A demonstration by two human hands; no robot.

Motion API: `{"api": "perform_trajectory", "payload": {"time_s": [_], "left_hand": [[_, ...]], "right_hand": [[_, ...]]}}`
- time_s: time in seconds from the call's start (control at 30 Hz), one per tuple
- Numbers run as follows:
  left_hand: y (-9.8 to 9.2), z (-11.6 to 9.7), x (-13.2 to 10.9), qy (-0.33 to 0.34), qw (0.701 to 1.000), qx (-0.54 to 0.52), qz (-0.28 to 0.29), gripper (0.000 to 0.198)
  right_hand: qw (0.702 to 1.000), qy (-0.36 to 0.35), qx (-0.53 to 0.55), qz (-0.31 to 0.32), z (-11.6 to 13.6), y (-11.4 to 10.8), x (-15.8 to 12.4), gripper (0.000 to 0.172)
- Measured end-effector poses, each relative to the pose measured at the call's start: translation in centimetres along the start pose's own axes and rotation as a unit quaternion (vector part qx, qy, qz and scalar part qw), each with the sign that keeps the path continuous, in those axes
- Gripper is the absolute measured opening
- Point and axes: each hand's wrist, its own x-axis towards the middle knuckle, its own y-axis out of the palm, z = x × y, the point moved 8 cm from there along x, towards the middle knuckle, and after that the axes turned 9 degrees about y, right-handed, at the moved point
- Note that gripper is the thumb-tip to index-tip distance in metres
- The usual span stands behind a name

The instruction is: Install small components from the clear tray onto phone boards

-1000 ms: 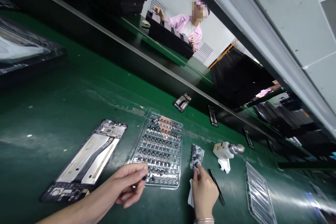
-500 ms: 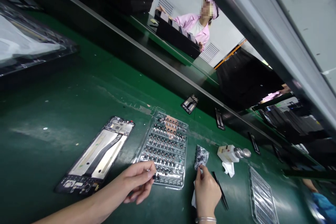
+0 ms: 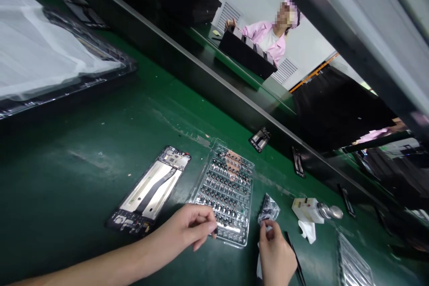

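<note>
My left hand [image 3: 189,230] is pinched at the near left corner of a clear plastic parts tray [image 3: 228,192] filled with several small dark components; what the fingertips hold is too small to name. My right hand [image 3: 276,254] is closed, its fingertips pinching the lower end of a small crumpled clear bag [image 3: 267,209]. Black tweezers [image 3: 295,257] lie just right of that hand. An open phone frame [image 3: 150,191] lies on the green mat [image 3: 83,143] left of the tray.
A white dispenser bottle [image 3: 310,210] lies on a tissue to the right, with another clear tray [image 3: 353,266] beyond. Small phone parts [image 3: 260,138] sit by the dark rail. A bagged tray [image 3: 43,62] lies far left. A person in pink [image 3: 268,38] works across the bench.
The view has swung left, so everything sits further right in the picture. My left hand has slid along the tray's near edge; my right hand stays pinched on the bag.
</note>
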Motion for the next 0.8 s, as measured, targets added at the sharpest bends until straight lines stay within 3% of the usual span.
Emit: {"api": "perform_trajectory", "payload": {"time_s": [0.13,0.27,0.4,0.57,0.8], "left_hand": [[-0.3,-0.6,-0.3,0.017,0.999,0.046,-0.023,0.024],[-0.4,-1.2,-0.3,0.017,0.997,0.064,-0.039,0.024],[-0.4,-1.4,-0.2,0.013,0.996,0.081,-0.034,0.025],[-0.4,-1.7,-0.1,0.009,0.995,0.088,-0.036,0.026],[-0.5,-2.0,-0.3,0.01,0.994,0.098,-0.036,0.024]], "right_hand": [[0.975,-0.005,0.219,-0.033,1.7,-2.6,-2.7,0.021],[0.881,-0.138,0.45,0.046,7.0,-3.9,-6.4,0.012],[0.812,-0.221,0.535,0.071,10.1,-4.9,-7.9,0.01],[0.777,-0.249,0.57,0.097,10.9,-5.1,-7.6,0.017],[0.769,-0.186,0.584,0.178,10.9,-3.8,-7.1,0.008]]}}
